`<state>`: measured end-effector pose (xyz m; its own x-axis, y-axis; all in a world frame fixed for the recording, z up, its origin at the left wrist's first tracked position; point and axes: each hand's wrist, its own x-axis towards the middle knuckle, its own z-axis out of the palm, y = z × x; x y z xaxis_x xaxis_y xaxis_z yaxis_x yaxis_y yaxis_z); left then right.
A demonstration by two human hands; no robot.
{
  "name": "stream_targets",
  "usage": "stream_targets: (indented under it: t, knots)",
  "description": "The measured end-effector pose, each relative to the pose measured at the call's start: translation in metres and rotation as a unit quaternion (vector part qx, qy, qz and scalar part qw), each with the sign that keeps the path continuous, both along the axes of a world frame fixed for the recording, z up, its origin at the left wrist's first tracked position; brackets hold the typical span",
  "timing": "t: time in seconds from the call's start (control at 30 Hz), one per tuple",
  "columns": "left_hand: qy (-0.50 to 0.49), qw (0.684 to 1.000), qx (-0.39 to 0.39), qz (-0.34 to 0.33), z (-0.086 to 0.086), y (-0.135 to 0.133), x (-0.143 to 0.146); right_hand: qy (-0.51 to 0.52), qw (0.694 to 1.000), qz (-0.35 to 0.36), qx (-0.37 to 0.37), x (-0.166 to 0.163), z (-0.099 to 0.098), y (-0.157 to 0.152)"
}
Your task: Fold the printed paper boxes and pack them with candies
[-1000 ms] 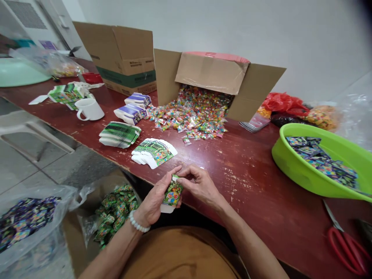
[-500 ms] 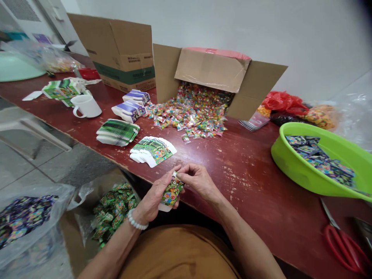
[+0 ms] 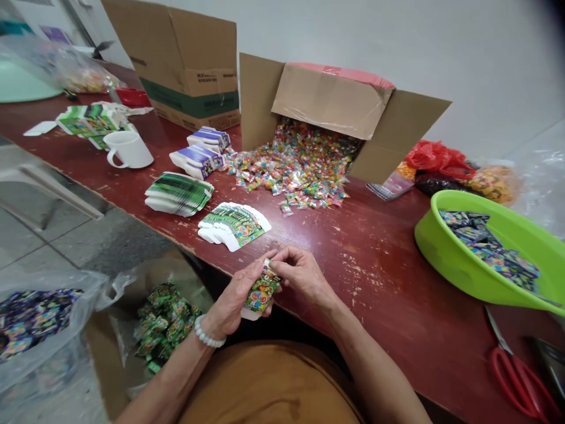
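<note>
My left hand (image 3: 241, 292) is closed around a small green printed carton (image 3: 261, 292), held just off the table's front edge. A white flap sticks out at the carton's lower end. The fingers of my right hand (image 3: 300, 272) pinch its top end. Just beyond my hands lies a fanned stack of flat green cartons (image 3: 236, 225). To the left of that is another stack of green cartons (image 3: 180, 193), standing on edge. Small wrapped candies (image 3: 300, 171) spill from an open cardboard box (image 3: 331, 97) at the back.
A green basin (image 3: 463, 265) with dark packets stands on the right, with red-handled scissors (image 3: 514, 371) in front. A white mug (image 3: 128, 150) and purple cartons (image 3: 198, 160) are at the left. Below the table edge, a box holds green packets (image 3: 165, 324) beside a bag of purple packets (image 3: 35, 321).
The camera view has shifted slightly. Both hands keep nearly the same hold on the green carton, with the right fingers still at its top end.
</note>
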<state>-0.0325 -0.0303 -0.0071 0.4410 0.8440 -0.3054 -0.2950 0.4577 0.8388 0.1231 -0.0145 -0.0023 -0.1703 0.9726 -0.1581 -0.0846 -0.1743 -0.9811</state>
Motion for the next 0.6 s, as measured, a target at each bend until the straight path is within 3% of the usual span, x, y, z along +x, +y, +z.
stream_targets:
  t: [0.1,0.27,0.37,0.53,0.6]
  knots:
    - [-0.002,1.0,-0.015,0.015,0.0,0.001,-0.002,-0.044,0.998,0.005,0.04,0.0,0.004,-0.002]
    - [-0.012,0.999,-0.032,0.031,-0.001,-0.003,-0.004,-0.112,0.978,0.044,0.17,0.005,0.009,-0.01]
    - [-0.006,0.998,-0.045,0.037,-0.002,-0.005,-0.003,-0.187,0.956,0.015,0.224,0.005,0.004,-0.012]
    - [-0.003,0.998,-0.036,0.045,0.0,0.001,-0.004,-0.145,0.984,-0.039,0.098,-0.004,-0.009,-0.006]
    - [-0.01,0.998,-0.031,0.05,-0.001,0.004,-0.006,-0.143,0.983,-0.053,0.098,-0.008,-0.008,-0.003]
